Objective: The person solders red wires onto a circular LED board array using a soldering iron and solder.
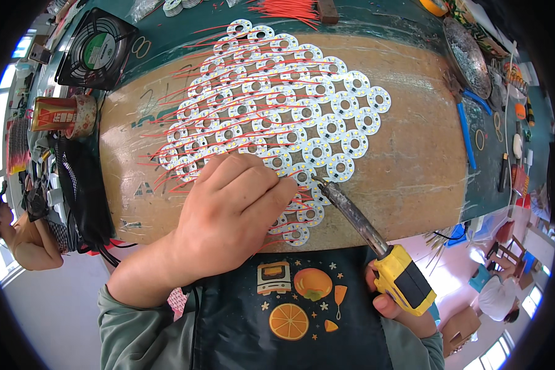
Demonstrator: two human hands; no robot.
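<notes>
- One dark apron (228, 327), printed with fruit pictures, is seen nearest.
- One soldering iron (369, 231) is gripped by the right hand (388, 306), whose fingers and thumb are closed around its yellow and black handle.
- The left hand (234, 203) is laid over the lower part of the ring lights, with its fingers bent and kept close together; its fingertips are hidden, so whether anything is pinched cannot be told.
- One ring light (303, 168) is placed just beyond and to the right of the left index finger; its right edge is met or nearly met by the iron's tip, and contact cannot be told.
- More than forty white ring lights (315, 111) are set out in slanting rows; some are covered by the left hand, so an exact count cannot be given.
- Many red wires (200, 45) are stretched across the rows toward the left.
- All are carried by one brown board (407, 191).
- One pair of blue-handled pliers (464, 132) and one metal dish (468, 55) are placed at the right, one red can (55, 114) and one black fan (98, 50) at the left.
- One pile of loose red wires (287, 8) is left at the far edge.
</notes>
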